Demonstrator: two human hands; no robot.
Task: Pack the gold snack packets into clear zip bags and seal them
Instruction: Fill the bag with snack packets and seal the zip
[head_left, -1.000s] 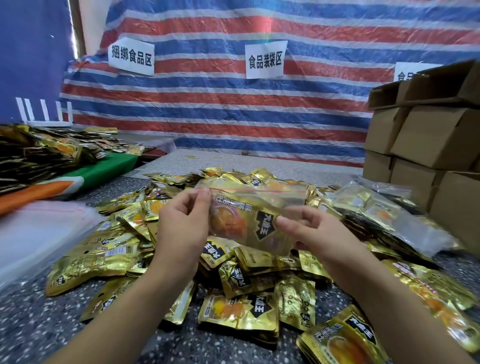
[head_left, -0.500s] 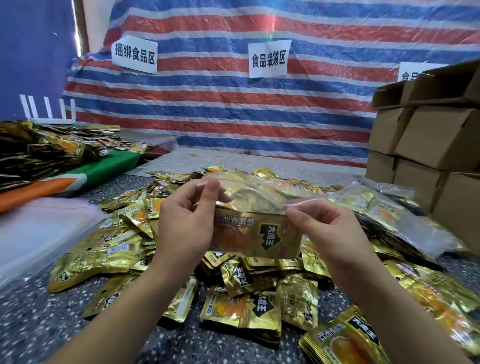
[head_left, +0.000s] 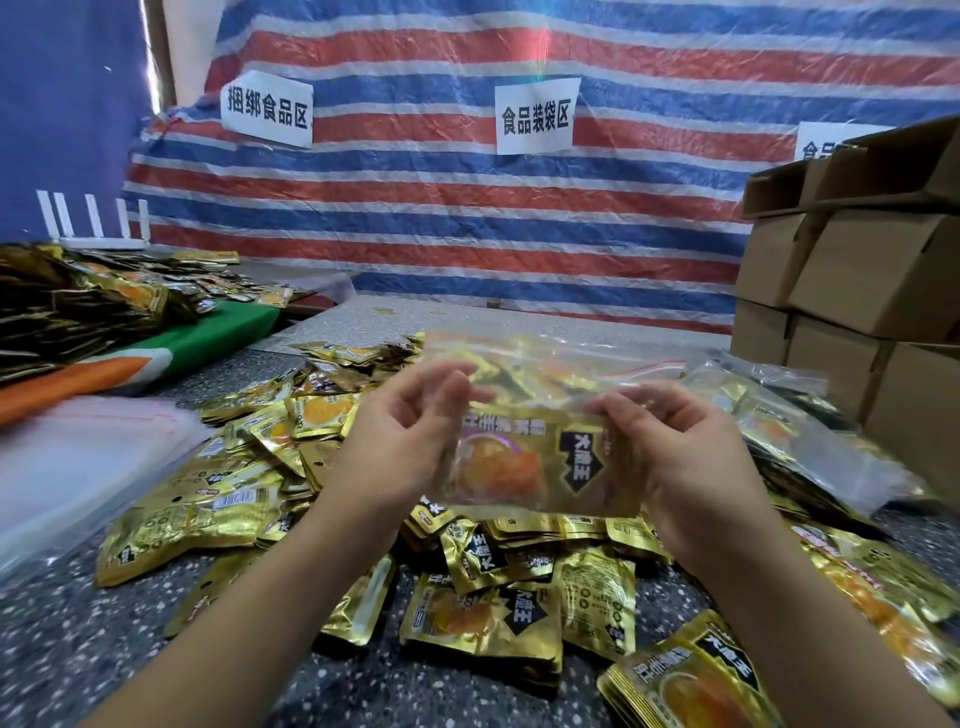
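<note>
The head view showed a crinkled woven tarpaulin (head_left: 467, 218) in red, white and blue stripes across the upper frame, with three white paper signs (head_left: 535, 118) fixed to it, the rightmost partly hidden. At the right edge stood a stack of plain brown cardboard boxes (head_left: 857, 270), matte and square-edged; their exact count could not be told. A speckled grey floor (head_left: 62, 634) filled the lower frame. A loose heap of gold snack packets (head_left: 208, 514), glossy crinkled foil and too many to count, spread over its middle. At the left edge lay a pile of flat, cloudy clear empty bags (head_left: 78, 457), and at centre right a filled clear bag (head_left: 810, 431) rested on the heap with gold foil showing through. Near the frame's centre, a clear zip bag (head_left: 540, 426) was held up above the heap, soft and transparent, with gold packets inside, one facing the camera; how many it held could not be told. The left hand (head_left: 400, 441) gripped its left edge with curled fingers, and the right hand (head_left: 691, 452) gripped its right edge likewise.
</note>
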